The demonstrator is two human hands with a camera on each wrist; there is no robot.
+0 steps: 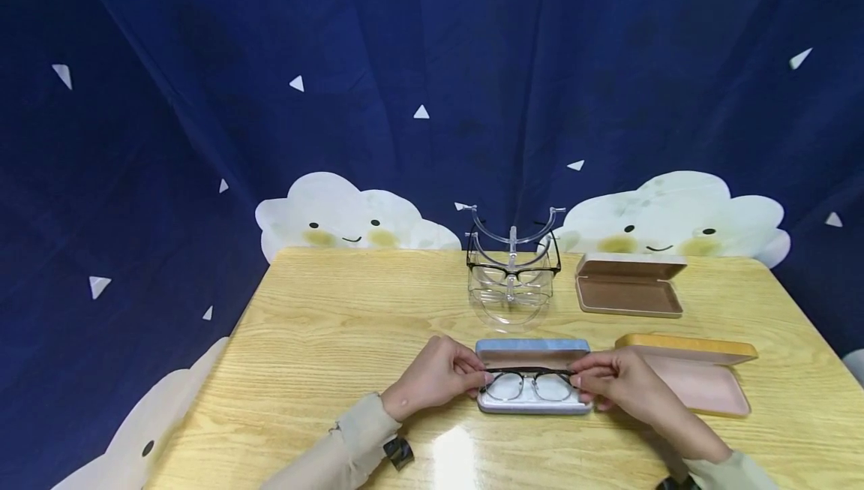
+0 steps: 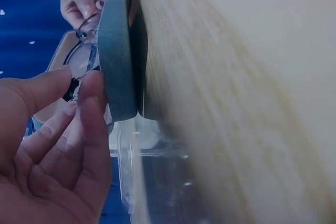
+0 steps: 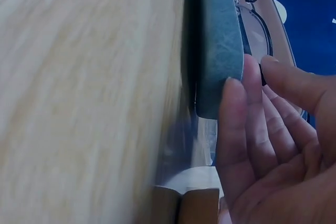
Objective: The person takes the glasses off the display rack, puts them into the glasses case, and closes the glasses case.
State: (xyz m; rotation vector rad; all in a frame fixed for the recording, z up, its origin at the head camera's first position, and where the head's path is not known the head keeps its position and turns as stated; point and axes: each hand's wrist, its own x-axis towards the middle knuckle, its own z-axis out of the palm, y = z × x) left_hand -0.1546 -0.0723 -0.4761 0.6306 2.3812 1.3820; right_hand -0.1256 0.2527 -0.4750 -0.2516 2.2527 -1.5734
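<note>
A pair of dark-browed eyeglasses (image 1: 529, 383) is over the lower half of an open blue glasses case (image 1: 533, 344), with the lenses towards the person. My left hand (image 1: 447, 371) pinches the left end of the frame between thumb and fingers. At the other end my right hand (image 1: 617, 381) pinches the frame the same way. In the right wrist view, the right index finger lies against the edge of the blue case (image 3: 218, 45). Whether the glasses touch the case lining cannot be made out.
Behind the blue case stands a clear display rack (image 1: 511, 250) bearing other black-framed glasses (image 1: 533, 274). An open brown-lined case (image 1: 628, 295) lies at the back right, and an open orange case (image 1: 702, 385) lies just right of the right hand. All are on a wooden table (image 1: 337, 295).
</note>
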